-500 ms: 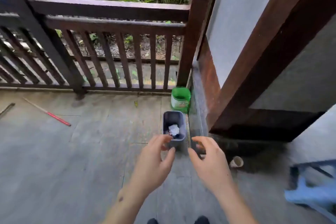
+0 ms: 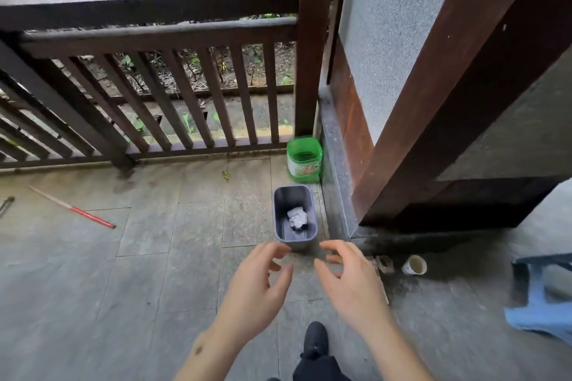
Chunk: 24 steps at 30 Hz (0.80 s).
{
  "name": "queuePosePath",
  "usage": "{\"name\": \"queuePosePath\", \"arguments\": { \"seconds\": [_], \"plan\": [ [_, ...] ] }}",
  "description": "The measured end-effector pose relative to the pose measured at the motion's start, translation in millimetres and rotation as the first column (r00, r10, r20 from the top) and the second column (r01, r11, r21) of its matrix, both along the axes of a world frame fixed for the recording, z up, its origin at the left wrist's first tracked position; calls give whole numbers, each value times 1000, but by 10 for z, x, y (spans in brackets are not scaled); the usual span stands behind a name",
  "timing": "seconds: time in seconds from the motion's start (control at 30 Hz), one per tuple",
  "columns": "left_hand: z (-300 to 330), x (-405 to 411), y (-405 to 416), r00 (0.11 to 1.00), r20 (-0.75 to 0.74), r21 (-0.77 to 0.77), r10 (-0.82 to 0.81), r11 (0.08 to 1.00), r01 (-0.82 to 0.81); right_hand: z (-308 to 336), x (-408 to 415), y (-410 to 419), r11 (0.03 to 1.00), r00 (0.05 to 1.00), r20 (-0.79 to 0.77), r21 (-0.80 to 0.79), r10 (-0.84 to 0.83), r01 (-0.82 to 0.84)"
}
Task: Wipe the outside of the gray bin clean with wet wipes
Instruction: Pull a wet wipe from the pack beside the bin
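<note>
Two bare hands are seen, the left hand (image 2: 253,284) and the right hand (image 2: 353,281). One small gray plastic bin (image 2: 294,238) is counted, holding one crumpled white wipe (image 2: 297,217). One green plastic tub (image 2: 304,161), one pale paper cup (image 2: 414,265), one red-tipped wooden stick (image 2: 72,207) and one blue plastic stool (image 2: 541,297) are counted.

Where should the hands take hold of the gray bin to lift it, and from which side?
Probably the two long sides of the rim, from the near end. The gray bin stands upright and open, its short end toward the left hand and right hand. The stone ledge crowds its right side.
</note>
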<state>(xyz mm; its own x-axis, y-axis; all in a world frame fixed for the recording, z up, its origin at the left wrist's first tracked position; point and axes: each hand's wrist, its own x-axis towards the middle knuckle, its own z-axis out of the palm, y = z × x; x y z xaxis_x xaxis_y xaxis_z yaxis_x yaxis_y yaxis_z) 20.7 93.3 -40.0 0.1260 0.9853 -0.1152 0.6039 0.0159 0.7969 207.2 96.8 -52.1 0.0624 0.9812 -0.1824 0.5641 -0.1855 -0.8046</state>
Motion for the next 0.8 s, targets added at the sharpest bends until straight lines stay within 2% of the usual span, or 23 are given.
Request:
{"name": "queuePosePath", "arguments": {
  "seconds": [0.37, 0.53, 0.63, 0.8],
  "plan": [
    [-551, 223, 1055, 997, -37, -83, 66, 994, -69, -500, 207, 1223, 990, 997, 3, -120, 71, -70],
    [-1031, 182, 1424, 999, -27, -207, 25, 978, -30, -962, 89, 1614, 946, 993, 48, -313, 110, -90],
    [-1361, 127, 1596, 1000, -22, -274, -6, 962, 0, -1226, -12, 1779, 922, 993, 62, -381, 101, -70],
    [-2027, 26, 1862, 997, -20, -397, -75, 916, 61, -1809, -126, 1995, 876, 999, 54, -481, -3, 29]
  ]
}}
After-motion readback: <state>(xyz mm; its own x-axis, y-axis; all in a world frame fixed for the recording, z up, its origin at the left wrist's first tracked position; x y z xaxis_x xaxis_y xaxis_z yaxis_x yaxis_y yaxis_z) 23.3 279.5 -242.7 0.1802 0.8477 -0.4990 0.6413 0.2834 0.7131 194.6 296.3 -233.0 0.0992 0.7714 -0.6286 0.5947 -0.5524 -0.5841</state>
